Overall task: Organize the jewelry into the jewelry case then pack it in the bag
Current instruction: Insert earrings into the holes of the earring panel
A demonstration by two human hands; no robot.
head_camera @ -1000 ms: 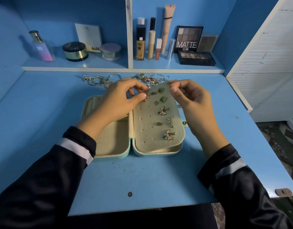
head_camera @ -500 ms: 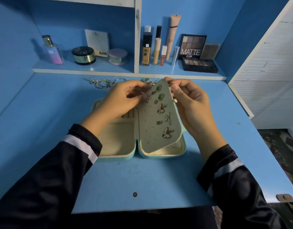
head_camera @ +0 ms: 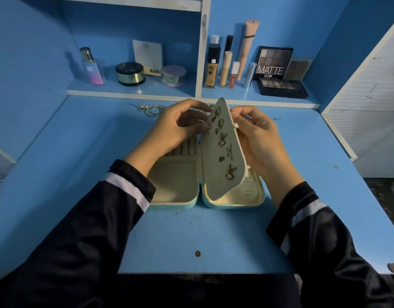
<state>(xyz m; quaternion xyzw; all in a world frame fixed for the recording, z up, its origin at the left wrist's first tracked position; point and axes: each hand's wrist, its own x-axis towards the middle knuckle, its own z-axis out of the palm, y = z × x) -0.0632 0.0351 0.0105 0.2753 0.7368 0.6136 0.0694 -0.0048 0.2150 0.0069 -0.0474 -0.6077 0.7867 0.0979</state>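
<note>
Because the cream panel of the jewelry case is lifted almost upright, it hides part of the case's right half and much of the right hand's fingers. The right hand grips the panel's right edge near the top, its fingers curled round it and partly out of sight behind it. The left hand is curled too, thumb and fingertips pinching a small earring against the panel's left side near the top. The shape of this earring is too small to make out.

The case lies open flat on the blue desk, in the middle of the scene. Its left half is partly covered by the left wrist, and padded rolls show at its far end. Several earrings are pinned on the panel's face, among them a butterfly and green stones. Loose jewelry lies on the far part of the desk, left of the hands, and the rest of the pile is hidden behind them. The dark sleeves are cut off by the near edge of the frame.

On the shelf at the far side, a palette reads "MATTE" and a white card reads "NUDE". A perfume bottle at the left carries letters too blurred to read, as does the small print on a slim tube.
</note>
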